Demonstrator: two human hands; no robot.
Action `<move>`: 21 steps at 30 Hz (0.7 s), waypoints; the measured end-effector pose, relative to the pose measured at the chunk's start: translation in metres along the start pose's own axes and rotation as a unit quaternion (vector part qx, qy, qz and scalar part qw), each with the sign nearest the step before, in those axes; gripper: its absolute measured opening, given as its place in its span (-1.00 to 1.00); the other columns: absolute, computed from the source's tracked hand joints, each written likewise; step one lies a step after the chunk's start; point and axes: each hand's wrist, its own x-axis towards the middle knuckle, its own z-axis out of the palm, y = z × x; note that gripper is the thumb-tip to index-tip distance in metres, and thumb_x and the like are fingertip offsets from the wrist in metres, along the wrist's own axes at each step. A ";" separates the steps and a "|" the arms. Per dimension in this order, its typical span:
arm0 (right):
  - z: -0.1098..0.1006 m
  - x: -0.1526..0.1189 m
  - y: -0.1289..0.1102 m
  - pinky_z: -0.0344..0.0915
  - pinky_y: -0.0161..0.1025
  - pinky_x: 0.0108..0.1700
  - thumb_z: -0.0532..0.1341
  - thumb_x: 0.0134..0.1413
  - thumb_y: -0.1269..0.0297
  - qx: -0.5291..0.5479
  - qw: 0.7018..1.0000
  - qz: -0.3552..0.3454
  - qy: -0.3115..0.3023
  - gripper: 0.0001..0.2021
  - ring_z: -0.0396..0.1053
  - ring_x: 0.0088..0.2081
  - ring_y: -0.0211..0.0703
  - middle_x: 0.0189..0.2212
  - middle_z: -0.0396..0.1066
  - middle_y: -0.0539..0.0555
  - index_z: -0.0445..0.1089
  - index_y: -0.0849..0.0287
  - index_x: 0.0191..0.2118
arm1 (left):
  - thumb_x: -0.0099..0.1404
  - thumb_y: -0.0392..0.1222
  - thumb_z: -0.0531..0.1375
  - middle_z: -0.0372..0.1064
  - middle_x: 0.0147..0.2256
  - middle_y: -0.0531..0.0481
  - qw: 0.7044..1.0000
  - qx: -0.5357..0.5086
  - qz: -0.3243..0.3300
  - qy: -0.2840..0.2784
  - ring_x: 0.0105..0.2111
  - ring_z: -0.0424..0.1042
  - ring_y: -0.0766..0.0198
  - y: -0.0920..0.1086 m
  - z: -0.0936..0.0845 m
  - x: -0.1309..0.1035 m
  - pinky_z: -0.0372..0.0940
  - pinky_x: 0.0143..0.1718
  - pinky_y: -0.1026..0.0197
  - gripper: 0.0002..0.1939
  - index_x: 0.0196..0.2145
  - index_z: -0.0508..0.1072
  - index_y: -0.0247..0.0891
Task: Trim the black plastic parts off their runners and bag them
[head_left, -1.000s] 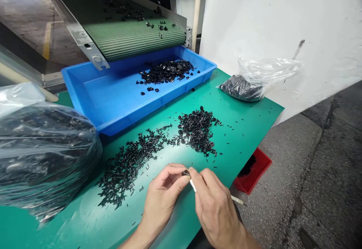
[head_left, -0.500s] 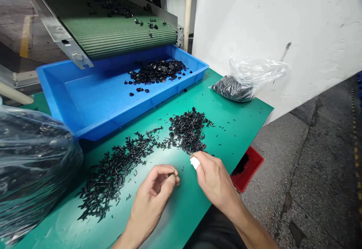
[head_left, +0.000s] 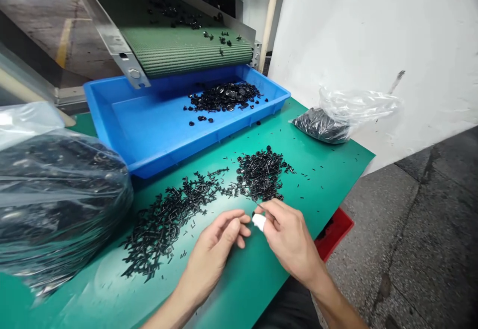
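My right hand (head_left: 293, 237) has a white wrapping (head_left: 259, 222) on its thumb. Its fingers pinch a small black plastic part (head_left: 254, 214), mostly hidden by them. Close by on the left is my left hand (head_left: 220, 244), fingers loosely curved and a little apart, nothing visible between them. Just beyond the right hand lies a heap of black plastic pieces with round heads (head_left: 261, 172). Farther left, a long spread of thin black branched plastic pieces (head_left: 164, 224) covers the green tabletop (head_left: 231, 289).
A blue tray (head_left: 149, 130) with black round parts stands under a green conveyor belt (head_left: 194, 50). Clear bags of black parts are at left (head_left: 63, 194) and back right (head_left: 323, 125). A red bin (head_left: 338, 234) sits below the table's right edge.
My left hand has loosened its pinch, and the dark piece at its fingertips no longer shows there. A black part now shows at my right fingertips. The view has shifted left.
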 end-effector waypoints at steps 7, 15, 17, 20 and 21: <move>0.007 -0.013 -0.021 0.22 -0.31 -0.31 -0.04 0.08 0.59 0.085 0.995 -0.038 -0.024 -0.67 0.31 -0.34 -0.23 -0.36 0.35 0.00 0.38 0.12 -0.21 | 0.22 -0.13 0.29 0.42 -0.44 0.01 0.992 -0.122 -0.006 -0.028 -0.50 0.27 0.33 -0.007 -0.003 0.000 0.19 -0.37 0.24 -0.77 -0.17 0.54 -0.25; 0.001 -0.027 -0.012 0.24 -0.17 -0.25 -0.07 0.21 0.53 -0.113 0.989 -0.094 0.007 -0.65 0.35 -0.26 -0.06 -0.31 0.42 0.12 0.36 0.18 -0.03 | 0.23 -0.13 0.28 0.36 -0.45 0.03 0.982 -0.180 -0.043 -0.021 -0.52 0.17 0.40 -0.009 -0.005 0.002 0.08 -0.44 0.28 -0.77 -0.17 0.54 -0.27; 0.002 -0.027 -0.011 0.22 -0.16 -0.27 -0.07 0.20 0.53 -0.138 0.985 -0.101 -0.011 -0.67 0.33 -0.28 -0.04 -0.34 0.40 0.12 0.36 0.20 -0.08 | 0.24 -0.11 0.27 0.32 -0.48 0.06 0.987 -0.155 -0.035 -0.024 -0.52 0.16 0.40 -0.012 -0.004 0.002 0.06 -0.44 0.29 -0.76 -0.16 0.53 -0.25; 0.002 -0.025 -0.013 0.18 -0.15 -0.27 -0.07 0.23 0.51 -0.148 0.983 -0.108 -0.018 -0.71 0.30 -0.29 -0.04 -0.36 0.37 0.11 0.36 0.20 -0.14 | 0.28 -0.09 0.24 0.31 -0.48 0.08 0.995 -0.098 -0.013 -0.028 -0.53 0.15 0.39 -0.014 -0.004 0.000 0.04 -0.47 0.28 -0.74 -0.12 0.51 -0.24; 0.002 -0.025 -0.014 0.17 -0.16 -0.27 -0.08 0.25 0.50 -0.149 0.982 -0.110 -0.018 -0.72 0.30 -0.30 -0.04 -0.36 0.37 0.10 0.36 0.19 -0.17 | 0.29 -0.07 0.22 0.31 -0.48 0.07 0.996 -0.083 -0.005 -0.029 -0.53 0.15 0.39 -0.015 -0.003 0.000 0.04 -0.48 0.28 -0.74 -0.12 0.50 -0.24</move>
